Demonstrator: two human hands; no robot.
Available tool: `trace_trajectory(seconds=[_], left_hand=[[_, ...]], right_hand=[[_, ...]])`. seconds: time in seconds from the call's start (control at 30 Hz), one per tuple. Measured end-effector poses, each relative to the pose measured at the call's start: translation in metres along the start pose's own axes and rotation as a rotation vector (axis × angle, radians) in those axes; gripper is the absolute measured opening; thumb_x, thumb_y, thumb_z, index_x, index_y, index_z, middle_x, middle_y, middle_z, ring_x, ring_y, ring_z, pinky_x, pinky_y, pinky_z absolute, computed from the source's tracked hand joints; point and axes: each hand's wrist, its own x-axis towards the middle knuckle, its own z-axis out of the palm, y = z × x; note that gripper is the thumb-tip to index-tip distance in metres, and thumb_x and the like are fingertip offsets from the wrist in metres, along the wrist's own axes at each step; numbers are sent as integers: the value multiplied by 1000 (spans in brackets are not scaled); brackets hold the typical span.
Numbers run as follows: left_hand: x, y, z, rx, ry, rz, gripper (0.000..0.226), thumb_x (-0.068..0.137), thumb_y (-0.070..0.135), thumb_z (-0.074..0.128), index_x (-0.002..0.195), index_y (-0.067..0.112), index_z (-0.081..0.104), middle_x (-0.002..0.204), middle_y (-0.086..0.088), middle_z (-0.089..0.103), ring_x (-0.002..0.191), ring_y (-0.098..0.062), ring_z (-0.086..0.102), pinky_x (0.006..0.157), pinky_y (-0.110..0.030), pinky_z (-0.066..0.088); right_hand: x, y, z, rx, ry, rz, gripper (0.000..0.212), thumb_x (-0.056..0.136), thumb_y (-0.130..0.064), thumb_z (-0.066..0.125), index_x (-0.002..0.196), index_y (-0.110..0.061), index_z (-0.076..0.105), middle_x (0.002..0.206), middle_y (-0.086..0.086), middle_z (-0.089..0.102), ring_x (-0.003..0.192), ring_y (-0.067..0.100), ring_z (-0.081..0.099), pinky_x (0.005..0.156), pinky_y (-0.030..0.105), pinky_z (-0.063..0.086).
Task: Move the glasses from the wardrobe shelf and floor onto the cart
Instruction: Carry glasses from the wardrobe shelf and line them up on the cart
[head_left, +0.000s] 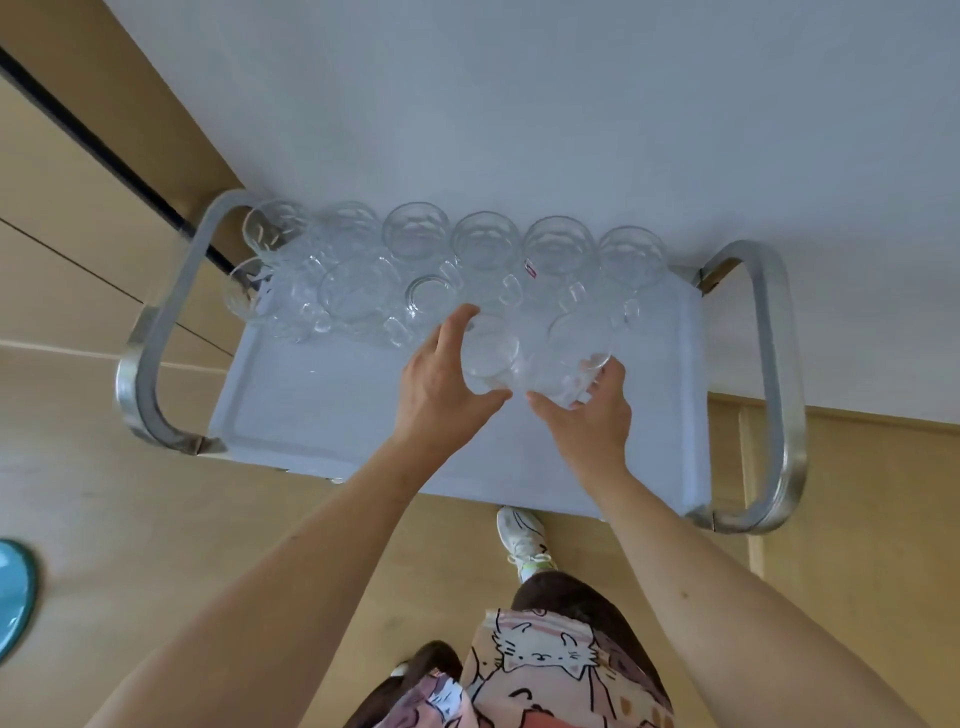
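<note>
A pale blue cart (322, 410) with metal handles stands against the wall. Several clear glass mugs (485, 244) stand in rows along its far side. My left hand (441, 379) grips a clear glass (491, 353) over the cart top, fingers curled round its left side. My right hand (592, 415) holds a second clear glass (574, 358) right beside the first, fingers curled round its near side. Both glasses are tilted and close to touching each other.
The cart's left handle (150, 332) and right handle (774, 384) rise at its ends. A white wall (519, 104) is behind it, a wooden wardrobe panel (78, 182) at left. A blue round object (13, 592) lies on the wooden floor. My shoe (522, 538) is under the cart's near edge.
</note>
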Motion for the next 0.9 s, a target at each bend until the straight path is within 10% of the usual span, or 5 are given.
trace_trajectory(seconds=[0.5,0.9], left_hand=[[-167,-76,-102,-92,67,-91,94,61,40,90,135,45,31,120,18,52,108,-9,54,88,-39,52],[-229,-158,-22,-76,34,-272,92,61,46,86,137,43,34,128,18,54,117,-12,55,97,-43,50]], right_hand=[[-201,12,52,20,-9,-57,79,65,-40,92,129,-34,47,116,-17,60,109,11,61,95,36,53],[-206,110,89,-88,-115,25,76,62,-37,94,94,-77,38,95,-51,53,83,-18,57,65,16,42]])
